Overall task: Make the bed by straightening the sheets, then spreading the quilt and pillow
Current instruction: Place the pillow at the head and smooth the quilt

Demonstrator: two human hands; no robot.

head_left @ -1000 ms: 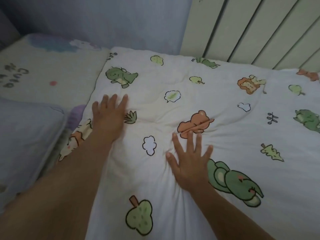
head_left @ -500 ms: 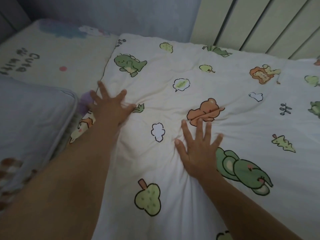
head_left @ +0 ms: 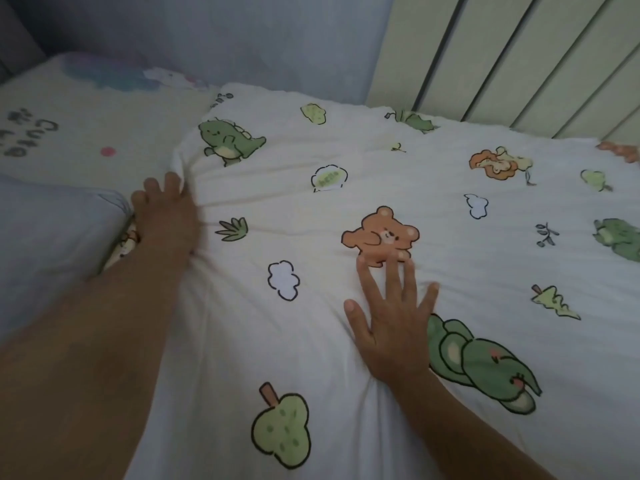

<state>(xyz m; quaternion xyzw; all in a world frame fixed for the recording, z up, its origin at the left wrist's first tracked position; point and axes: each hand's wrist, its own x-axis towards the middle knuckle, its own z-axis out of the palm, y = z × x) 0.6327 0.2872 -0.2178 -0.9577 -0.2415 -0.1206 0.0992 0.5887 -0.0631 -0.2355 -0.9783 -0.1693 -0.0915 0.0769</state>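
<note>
A white quilt (head_left: 346, 209) printed with cartoon animals, trees and clouds covers the bed. My left hand (head_left: 166, 216) lies on the quilt's left edge, slightly blurred, fingers pointing away from me, and folds in the cloth fan out from it. My right hand (head_left: 394, 323) presses flat on the quilt with fingers spread, fingertips touching the brown bear print. A grey-blue pillow (head_left: 52, 244) lies at the left, right beside my left wrist. The cream sheet (head_left: 86, 133) with dark lettering and a pink dot shows beyond the pillow.
A grey-blue padded headboard or wall (head_left: 207, 39) runs along the far side. Pale ribbed wall panels (head_left: 519, 57) stand behind the quilt's far right edge.
My left hand has slid left and away to the quilt's edge, its fingers drawn closer together, bunching the cloth there. My right hand has stayed pressed flat under the bear print.
</note>
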